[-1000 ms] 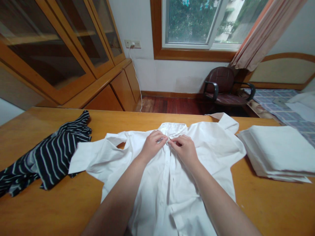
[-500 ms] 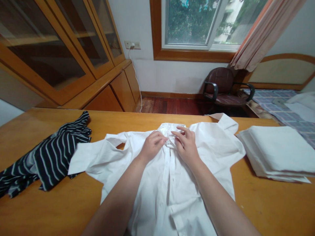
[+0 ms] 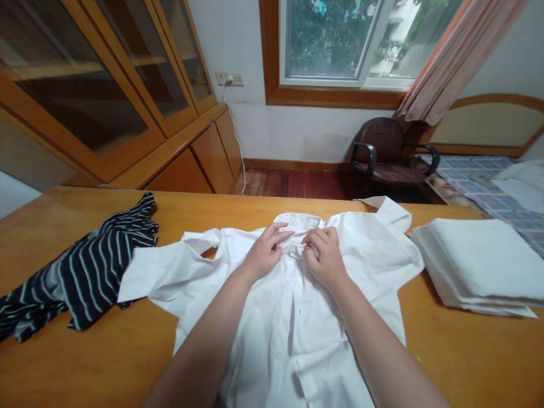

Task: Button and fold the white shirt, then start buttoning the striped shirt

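A white button-up shirt lies spread front up on the table, its sleeves out to both sides and its collar at the far end. My left hand rests at the left side of the collar, fingers stretched apart over the cloth. At the right side of the neck opening, my right hand is curled, thumb and fingers pinching the edge of the shirt by the collar. The top button area between the hands is partly hidden. Several small buttons run down the front below.
A black striped garment lies crumpled at the left of the wooden table. A stack of folded white cloth sits at the right. Beyond the table are a glass-door cabinet, an office chair and a bed.
My left fingers have gone from a pinch at the collar to stretched out. My right fingers, spread before, have curled closed on the shirt's edge. The shirt stays in place.
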The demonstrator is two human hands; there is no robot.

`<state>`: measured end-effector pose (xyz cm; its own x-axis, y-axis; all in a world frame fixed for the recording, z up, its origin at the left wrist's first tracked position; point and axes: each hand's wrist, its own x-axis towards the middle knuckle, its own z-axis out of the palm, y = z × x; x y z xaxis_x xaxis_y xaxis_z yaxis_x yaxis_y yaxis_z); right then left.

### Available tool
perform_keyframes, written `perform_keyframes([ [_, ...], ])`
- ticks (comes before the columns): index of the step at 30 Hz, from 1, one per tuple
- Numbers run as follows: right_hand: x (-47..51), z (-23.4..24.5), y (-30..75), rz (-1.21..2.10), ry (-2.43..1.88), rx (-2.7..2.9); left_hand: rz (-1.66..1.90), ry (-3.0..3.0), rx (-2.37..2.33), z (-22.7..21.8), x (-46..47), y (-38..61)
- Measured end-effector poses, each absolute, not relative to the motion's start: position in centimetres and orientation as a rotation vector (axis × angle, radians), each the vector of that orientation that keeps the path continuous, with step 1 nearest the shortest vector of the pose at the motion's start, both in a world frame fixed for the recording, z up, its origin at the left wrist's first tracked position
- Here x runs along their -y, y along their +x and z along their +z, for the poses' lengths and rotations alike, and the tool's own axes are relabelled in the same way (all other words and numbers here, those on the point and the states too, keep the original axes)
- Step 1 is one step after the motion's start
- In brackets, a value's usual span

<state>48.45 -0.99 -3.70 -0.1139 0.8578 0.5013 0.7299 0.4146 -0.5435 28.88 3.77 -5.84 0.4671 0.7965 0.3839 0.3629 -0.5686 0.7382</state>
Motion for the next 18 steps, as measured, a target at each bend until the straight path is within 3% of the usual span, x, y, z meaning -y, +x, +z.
perform_keyframes([
  [6,1.0,-3.8,48.4,0.232,-1.37,1.844,0.885,2.208,-0.981,-5.6,-3.5,28.8],
  [18,0.0,-4.9,48.6,0.386,-1.416,1.684,1.212,2.252,-1.276,-6.3,-4.4,28.7],
])
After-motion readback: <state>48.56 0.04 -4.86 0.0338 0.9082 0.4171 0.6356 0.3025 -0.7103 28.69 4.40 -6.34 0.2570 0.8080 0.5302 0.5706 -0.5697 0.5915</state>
